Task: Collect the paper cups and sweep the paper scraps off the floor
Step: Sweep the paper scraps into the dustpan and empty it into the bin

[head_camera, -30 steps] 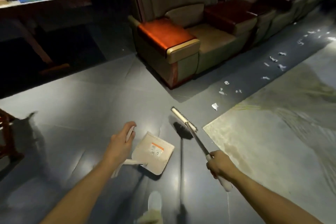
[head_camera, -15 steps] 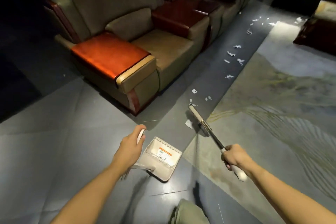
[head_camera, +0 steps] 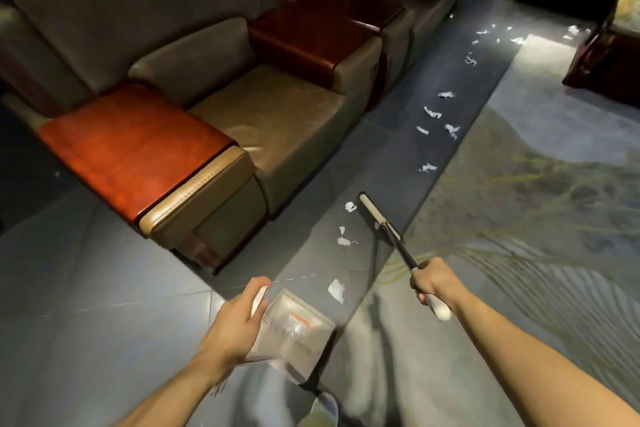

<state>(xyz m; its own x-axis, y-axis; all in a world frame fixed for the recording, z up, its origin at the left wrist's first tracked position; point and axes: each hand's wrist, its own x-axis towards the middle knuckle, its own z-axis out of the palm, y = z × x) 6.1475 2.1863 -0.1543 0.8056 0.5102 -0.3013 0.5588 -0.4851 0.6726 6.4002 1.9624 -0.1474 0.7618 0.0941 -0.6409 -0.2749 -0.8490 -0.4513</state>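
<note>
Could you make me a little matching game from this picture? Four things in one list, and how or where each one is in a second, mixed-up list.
Things:
1. dustpan
2. broom
3. nearest paper scrap
4. nearest armrest top

States:
A. reddish wood
B. held by the right hand
C. white, lying on the floor
D. held by the left hand

Pairs: 1-D, 2-B, 3-C, 4-A.

Print on the dustpan (head_camera: 298,333) is unreadable; far paper scraps (head_camera: 517,40) blur together
</note>
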